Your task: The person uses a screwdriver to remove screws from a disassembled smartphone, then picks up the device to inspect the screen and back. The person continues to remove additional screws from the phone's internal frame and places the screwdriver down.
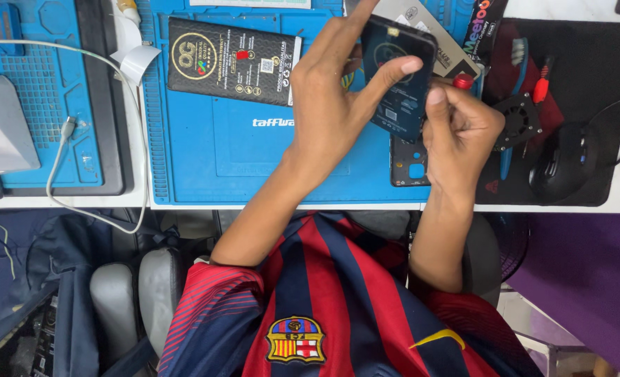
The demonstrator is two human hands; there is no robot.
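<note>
Head view: both hands (394, 115) around phone (398, 78).

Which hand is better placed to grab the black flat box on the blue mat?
Left, probably: the left hand is beside the black flat box; the right hand sits beyond the dark phone both grip.

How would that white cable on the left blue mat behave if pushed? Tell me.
The white cable would probably flop and slide rather than hold shape, since it lies in loose curves across the blue mat and hangs past the table edge. It looks thin, so likely light. Its plug end might drag along.
</note>
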